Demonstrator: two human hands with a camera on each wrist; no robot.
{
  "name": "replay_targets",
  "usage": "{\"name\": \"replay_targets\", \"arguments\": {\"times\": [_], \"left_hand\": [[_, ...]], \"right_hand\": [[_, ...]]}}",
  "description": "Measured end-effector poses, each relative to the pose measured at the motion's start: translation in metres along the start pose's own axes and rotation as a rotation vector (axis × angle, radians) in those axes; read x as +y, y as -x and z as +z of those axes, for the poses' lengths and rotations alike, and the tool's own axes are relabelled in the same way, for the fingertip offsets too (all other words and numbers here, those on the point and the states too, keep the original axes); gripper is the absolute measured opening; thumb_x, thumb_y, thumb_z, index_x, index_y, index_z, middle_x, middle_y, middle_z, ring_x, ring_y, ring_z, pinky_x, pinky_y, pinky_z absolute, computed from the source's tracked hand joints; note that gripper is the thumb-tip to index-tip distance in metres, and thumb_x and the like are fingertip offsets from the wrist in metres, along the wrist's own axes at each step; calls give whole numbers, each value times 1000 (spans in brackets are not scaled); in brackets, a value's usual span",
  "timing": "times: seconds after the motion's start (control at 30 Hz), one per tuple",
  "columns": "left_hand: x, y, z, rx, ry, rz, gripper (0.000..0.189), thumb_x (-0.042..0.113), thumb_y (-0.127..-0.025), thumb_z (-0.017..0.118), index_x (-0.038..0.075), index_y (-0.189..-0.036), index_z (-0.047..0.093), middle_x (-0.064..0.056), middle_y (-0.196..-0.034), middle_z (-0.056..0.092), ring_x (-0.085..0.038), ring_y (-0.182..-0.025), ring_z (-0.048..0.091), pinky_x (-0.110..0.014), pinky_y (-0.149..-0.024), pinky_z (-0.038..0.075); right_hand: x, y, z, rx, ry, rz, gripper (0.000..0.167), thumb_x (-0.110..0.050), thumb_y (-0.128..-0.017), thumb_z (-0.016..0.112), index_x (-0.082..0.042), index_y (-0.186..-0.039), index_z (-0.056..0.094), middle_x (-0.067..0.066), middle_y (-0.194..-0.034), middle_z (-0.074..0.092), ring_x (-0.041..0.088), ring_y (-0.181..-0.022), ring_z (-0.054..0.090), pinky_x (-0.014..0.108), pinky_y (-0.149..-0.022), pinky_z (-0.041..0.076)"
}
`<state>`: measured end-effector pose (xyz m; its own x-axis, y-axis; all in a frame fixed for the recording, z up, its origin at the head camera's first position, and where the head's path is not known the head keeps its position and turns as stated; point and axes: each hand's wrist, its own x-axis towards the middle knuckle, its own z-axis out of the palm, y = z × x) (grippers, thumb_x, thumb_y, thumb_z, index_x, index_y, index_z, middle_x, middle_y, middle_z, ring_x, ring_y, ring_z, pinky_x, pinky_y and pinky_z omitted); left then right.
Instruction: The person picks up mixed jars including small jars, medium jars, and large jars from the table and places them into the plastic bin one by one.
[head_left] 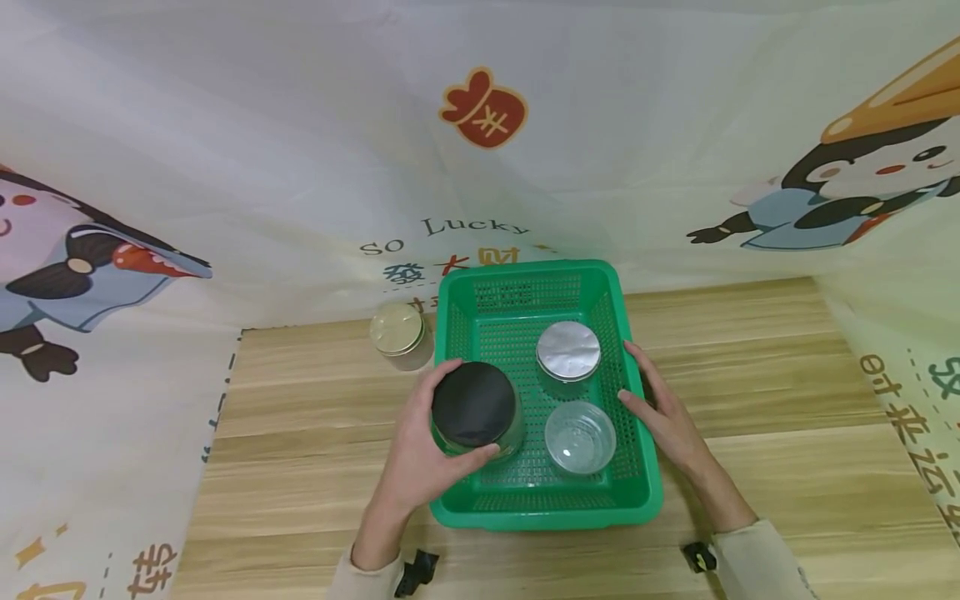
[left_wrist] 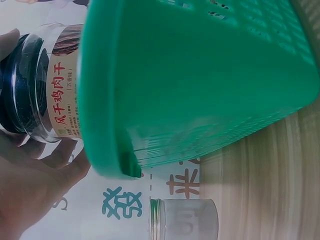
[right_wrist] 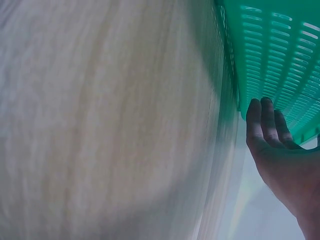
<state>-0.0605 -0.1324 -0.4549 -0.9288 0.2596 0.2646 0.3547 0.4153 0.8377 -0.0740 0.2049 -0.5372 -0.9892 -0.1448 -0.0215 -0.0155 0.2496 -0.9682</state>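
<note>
My left hand [head_left: 423,454] grips a clear jar with a black lid [head_left: 475,404] around its lid, at the left side of a green plastic basket [head_left: 547,521]. In the left wrist view, the jar's printed label [left_wrist: 65,95] shows above the rim; its lower part is hidden behind the basket wall. My right hand [head_left: 671,425] holds the basket's right rim, thumb over the edge and fingers [right_wrist: 270,125] along the outer wall. Inside the basket stand a jar with a silver lid [head_left: 568,350] and, nearer me, a clear round container [head_left: 580,437].
A clear jar with a gold-coloured lid [head_left: 397,329] stands on the wooden table [head_left: 300,450], just left of the basket's far corner. Behind the basket hangs a printed white cloth [head_left: 315,167], which also runs along both sides.
</note>
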Motion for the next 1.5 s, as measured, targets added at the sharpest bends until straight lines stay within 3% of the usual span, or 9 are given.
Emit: {"name": "replay_targets", "arguments": {"times": [0.27, 0.37, 0.47, 0.6, 0.9, 1.3, 1.37, 1.5], "left_hand": [[0, 4, 1, 2, 9, -36, 94, 27, -69, 91, 27, -148, 40, 5, -140, 50, -19, -124, 51, -54, -97, 44], [1, 3, 3, -2, -1, -51, 94, 29, -69, 91, 27, -148, 40, 6, -140, 51, -18, -123, 52, -53, -97, 43], [0, 2, 4, -12, 8, -56, 94, 29, -69, 91, 28, -147, 40, 6, -140, 50, -18, -122, 52, -53, -97, 44], [-1, 2, 6, -27, 25, -57, 95, 27, -67, 93, 27, -146, 40, 6, -140, 50, -18, -122, 53, -52, -97, 44], [-5, 3, 8, -78, -5, -45, 97, 30, -65, 93, 26, -145, 39, 6, -138, 52, -16, -119, 54, -46, -98, 45], [-6, 5, 11, -106, 19, -63, 97, 28, -67, 93, 26, -146, 36, 5, -140, 50, -17, -121, 53, -49, -98, 45], [-7, 6, 11, -112, 15, -69, 97, 28, -67, 92, 27, -146, 36, 5, -140, 50, -17, -121, 53, -48, -98, 45], [-8, 7, 11, -118, 7, -77, 98, 26, -67, 92, 25, -147, 35, 5, -140, 50, -17, -122, 53, -49, -99, 44]], "right_hand": [[3, 0, 2, -3, 4, -8, 64, -19, -103, 53, -34, -158, 24, 5, -162, 24, 30, -140, 33, 31, -106, 34], [3, 0, 2, -1, 6, 8, 63, -21, -103, 53, -37, -157, 24, 5, -162, 24, 30, -140, 34, 39, -107, 35], [3, 0, 1, 1, 5, 22, 63, -23, -103, 53, -38, -157, 23, 7, -162, 23, 32, -141, 32, 55, -107, 32], [3, 0, -1, 4, 1, 25, 64, -23, -103, 53, -37, -158, 23, 9, -162, 23, 34, -142, 29, 61, -107, 29], [1, 0, 0, 5, 5, 18, 64, -21, -103, 52, -34, -158, 23, 9, -162, 24, 33, -141, 31, 60, -107, 30], [0, 1, -1, 2, -13, 20, 65, -20, -103, 53, -34, -158, 23, 6, -163, 22, 34, -143, 28, 62, -109, 27], [0, 1, -1, 4, -11, 16, 65, -20, -103, 53, -34, -158, 23, 5, -163, 22, 32, -142, 28, 59, -109, 28], [1, 0, 0, 1, -2, 5, 65, -19, -103, 53, -34, -158, 23, 4, -162, 24, 29, -142, 30, 40, -109, 32]]}}
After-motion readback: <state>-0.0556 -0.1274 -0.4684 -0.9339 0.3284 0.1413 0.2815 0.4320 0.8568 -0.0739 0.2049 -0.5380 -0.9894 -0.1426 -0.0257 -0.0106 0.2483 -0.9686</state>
